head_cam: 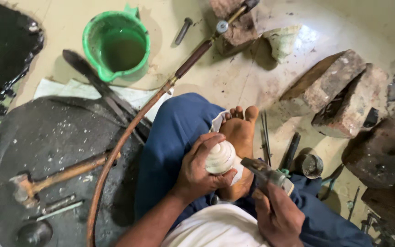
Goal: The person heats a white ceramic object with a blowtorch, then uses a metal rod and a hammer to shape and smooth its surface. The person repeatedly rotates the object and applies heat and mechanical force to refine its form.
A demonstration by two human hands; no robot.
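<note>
Floor-seated: left grip (197, 169) clasps shell (219, 158), right grip (277, 215) hammer (266, 173).

**No packages, labels, signs or screens in view**

Nothing on this floor shows clearly as a package, label, sign or screen. Two things are doubtful. A flat white sheet (69, 89) lies at about ten o'clock, just below the green bucket (116, 43) and partly tucked under the dark tools. Whether it is wrapping or plain paper cannot be told. A pale, crumpled whitish-green piece (282, 41) sits at about one o'clock, just beside a brick (238, 27). It is too blurred to tell whether it is a bag
</note>
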